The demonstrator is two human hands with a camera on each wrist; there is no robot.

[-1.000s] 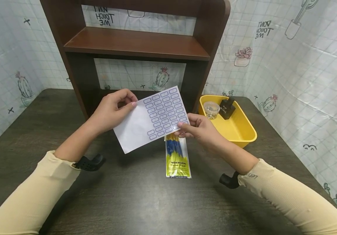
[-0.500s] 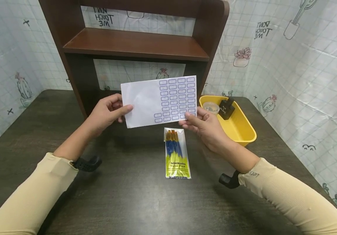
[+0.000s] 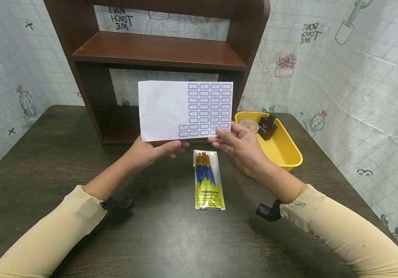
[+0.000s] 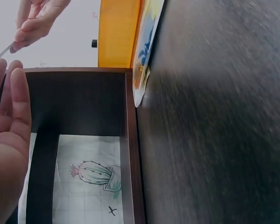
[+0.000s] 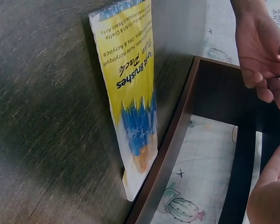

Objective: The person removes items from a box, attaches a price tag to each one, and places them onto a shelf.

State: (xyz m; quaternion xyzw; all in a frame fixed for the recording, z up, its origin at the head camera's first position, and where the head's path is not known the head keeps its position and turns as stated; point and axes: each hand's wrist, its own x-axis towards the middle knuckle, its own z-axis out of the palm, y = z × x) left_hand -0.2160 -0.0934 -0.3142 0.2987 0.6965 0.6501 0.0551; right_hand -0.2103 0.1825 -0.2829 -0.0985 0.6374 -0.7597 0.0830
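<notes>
A white sticker sheet (image 3: 164,110) is held up in front of the shelf in the head view. Rows of small blue-framed labels fill its right part, and its left part is blank. My right hand (image 3: 244,150) pinches its lower right corner, thumb in front. Just under the lower left edge is my left hand (image 3: 150,152), its fingers extended; the left wrist view shows this left hand (image 4: 11,116) with fingers nearly straight and not gripping the sheet. Below the sheet, a clear pack of artist brushes (image 3: 208,181) with a yellow label lies on the table.
A dark brown wooden shelf (image 3: 161,50) stands at the back of the table (image 3: 171,239). To the right is a yellow tray (image 3: 282,150) holding a black bottle (image 3: 267,127) and a round clear tub (image 3: 249,125). Patterned sheeting (image 3: 365,116) covers the walls.
The sticker sheet has swung from tilted to nearly level and risen. My left hand has let go of its left side and moved right, below the lower edge. My right hand keeps its grip.
</notes>
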